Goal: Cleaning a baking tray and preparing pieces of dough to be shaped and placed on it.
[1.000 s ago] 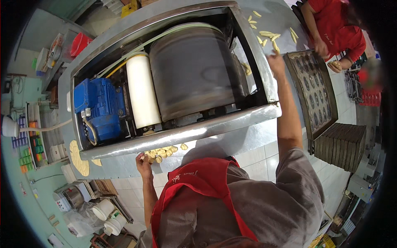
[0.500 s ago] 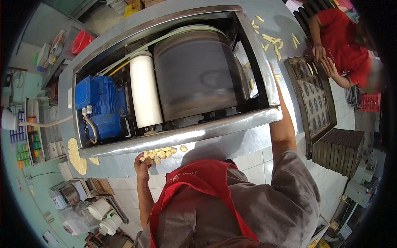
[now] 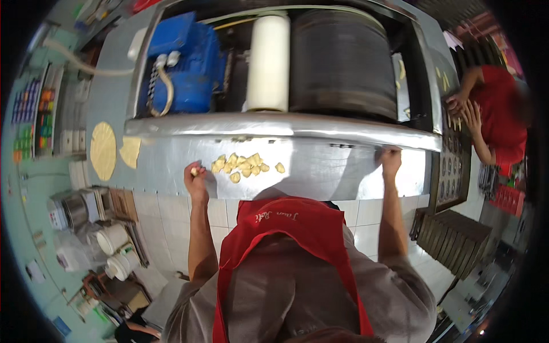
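My left hand (image 3: 195, 182) is closed around a small piece of dough (image 3: 194, 171) above the metal table's front edge. Just right of it lies a loose pile of dough pieces (image 3: 247, 166), with one stray piece (image 3: 279, 167) apart. My right hand (image 3: 390, 162) is at the lower rim of the machine's metal frame (image 3: 286, 127), near its right end; its fingers are blurred and partly hidden. Inside the frame sit a dark drum (image 3: 343, 66), a white roller (image 3: 269, 63) and a blue motor (image 3: 186, 68).
Flat dough, a round sheet (image 3: 103, 151) and a smaller scrap (image 3: 130, 152), lies on the table's left. At the right, a person in red (image 3: 503, 114) has both hands over a moulded baking tray (image 3: 452, 166). Stacked dark trays (image 3: 454, 243) stand below it.
My right hand has come back from the machine's far right side to its near rim. My left hand has drawn left from the dough pile with a piece. The view has shifted.
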Demonstrator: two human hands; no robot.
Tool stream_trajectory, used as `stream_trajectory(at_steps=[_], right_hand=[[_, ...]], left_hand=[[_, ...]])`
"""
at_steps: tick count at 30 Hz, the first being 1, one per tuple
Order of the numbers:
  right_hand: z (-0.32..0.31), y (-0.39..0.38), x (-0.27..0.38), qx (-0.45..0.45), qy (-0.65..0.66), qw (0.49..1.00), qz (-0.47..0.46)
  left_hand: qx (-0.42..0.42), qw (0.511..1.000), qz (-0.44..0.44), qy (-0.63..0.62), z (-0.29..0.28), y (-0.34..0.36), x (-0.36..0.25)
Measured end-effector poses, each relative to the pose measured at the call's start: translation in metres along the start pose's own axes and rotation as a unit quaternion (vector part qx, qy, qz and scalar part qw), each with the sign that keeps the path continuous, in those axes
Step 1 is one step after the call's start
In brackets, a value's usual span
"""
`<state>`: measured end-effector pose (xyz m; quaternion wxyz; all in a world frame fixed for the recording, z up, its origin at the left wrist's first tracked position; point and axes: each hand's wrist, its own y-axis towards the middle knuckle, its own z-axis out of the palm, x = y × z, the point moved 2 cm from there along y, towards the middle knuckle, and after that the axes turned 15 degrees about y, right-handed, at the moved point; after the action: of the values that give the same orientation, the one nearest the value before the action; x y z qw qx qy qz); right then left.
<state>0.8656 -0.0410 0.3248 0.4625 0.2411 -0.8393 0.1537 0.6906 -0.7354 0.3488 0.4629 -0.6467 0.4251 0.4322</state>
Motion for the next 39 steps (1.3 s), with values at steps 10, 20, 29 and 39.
stream_trajectory(at_steps=[10,20,29,39], right_hand=[[0.15,-0.211,0.2,0.306,-0.023,0.895,-0.323],[0.185,-0.236,0.208,0.265,-0.012,0.918,-0.296],[0.204,-0.257,0.219,0.26,-0.068,0.959,-0.091],[0.037,-0.176,0.445,0.298,0.216,0.89,-0.27]], left_hand=[[0.115,0.869,0.251,0.411,0.069,-0.015,-0.076],[0.169,0.86,0.264,0.403,0.077,0.0,-0.087],[0.175,0.873,0.245,0.385,0.056,0.026,-0.088],[0.307,0.916,0.094,0.24,0.053,-0.003,-0.117]])
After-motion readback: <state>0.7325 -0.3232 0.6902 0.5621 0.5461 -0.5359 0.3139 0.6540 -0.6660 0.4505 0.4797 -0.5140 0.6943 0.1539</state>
